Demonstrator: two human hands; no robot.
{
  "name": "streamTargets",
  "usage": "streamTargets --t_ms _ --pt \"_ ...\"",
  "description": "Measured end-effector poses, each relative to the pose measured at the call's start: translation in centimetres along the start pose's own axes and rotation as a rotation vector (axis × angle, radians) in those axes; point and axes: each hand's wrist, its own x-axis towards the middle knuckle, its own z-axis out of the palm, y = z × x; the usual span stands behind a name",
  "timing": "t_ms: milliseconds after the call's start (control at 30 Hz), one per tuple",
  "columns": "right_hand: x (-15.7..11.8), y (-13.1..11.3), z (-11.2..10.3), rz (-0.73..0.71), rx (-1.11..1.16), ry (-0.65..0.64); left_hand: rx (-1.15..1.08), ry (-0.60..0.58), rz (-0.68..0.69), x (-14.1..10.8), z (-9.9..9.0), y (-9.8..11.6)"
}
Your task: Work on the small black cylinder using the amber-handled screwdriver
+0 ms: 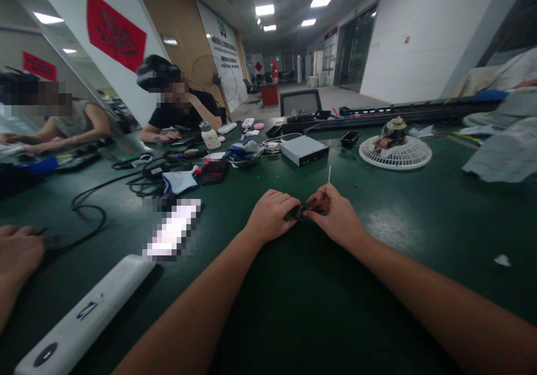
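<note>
Bare forearms stretch across a green workbench, meeting over a small dark cylindrical object at the middle of the frame. The left hand and right hand both grip it, closed narrowly around either end, while a thin pale stick rises upright from the right hand's grip.

Just left of the hands lies a rectangular item, blurred beyond telling, with a long white bar nearer the bench edge. A co-worker's hand rests at the far left, near a black cable. Farther up the bench sit a grey metal box, a white round fan grille, a metal bowl and a blue-and-white glove. Across the bench, a person in a black T-shirt sits working.
</note>
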Motion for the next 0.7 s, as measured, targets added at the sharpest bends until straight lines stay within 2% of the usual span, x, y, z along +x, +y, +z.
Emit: streamTargets --t_ms 200,300,500,700 --pt "-0.28 -0.48 -0.02 0.009 -0.147 0.002 -0.004 0.01 0.077 -0.05 0.02 -0.09" --pt "-0.29 -0.57 0.0 0.016 -0.164 0.002 -0.009 0.01 0.071 -0.04 0.06 0.05" --pt "-0.2 -0.17 0.02 -0.027 -0.192 0.004 -0.022 0.065 -0.033 0.06 0.09 0.52" --pt "-0.35 -0.1 -0.26 -0.054 -0.045 0.003 0.015 0.162 -0.181 0.08 0.01 0.27"
